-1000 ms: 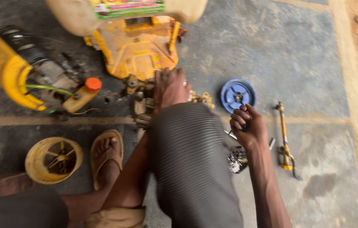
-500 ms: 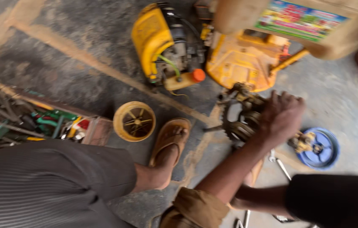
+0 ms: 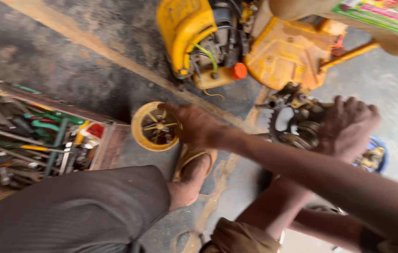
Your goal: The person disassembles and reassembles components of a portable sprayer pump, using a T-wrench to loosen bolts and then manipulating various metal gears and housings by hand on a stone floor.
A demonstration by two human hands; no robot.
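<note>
head view, right hand (image 3: 196,125) stretched across the body, fingers curled over the rim of a round yellow fan cover (image 3: 154,126) lying on the concrete floor (image 3: 58,70) beside a sandalled foot (image 3: 192,175), left hand (image 3: 346,127) clasped over a greasy metal engine part (image 3: 297,124) below the yellow engine housing (image 3: 189,28), tool tray (image 3: 34,136) at left

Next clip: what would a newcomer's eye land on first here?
Probably the bright yellow engine housing with its orange cap on the floor at top centre. Just below it, one hand, seemingly the right hand crossing over, reaches to the round yellow plastic fan wheel, fingers at its rim. At right, the other hand rests on a dark toothed metal engine part, and a box of mixed hand tools sits at left.
</note>
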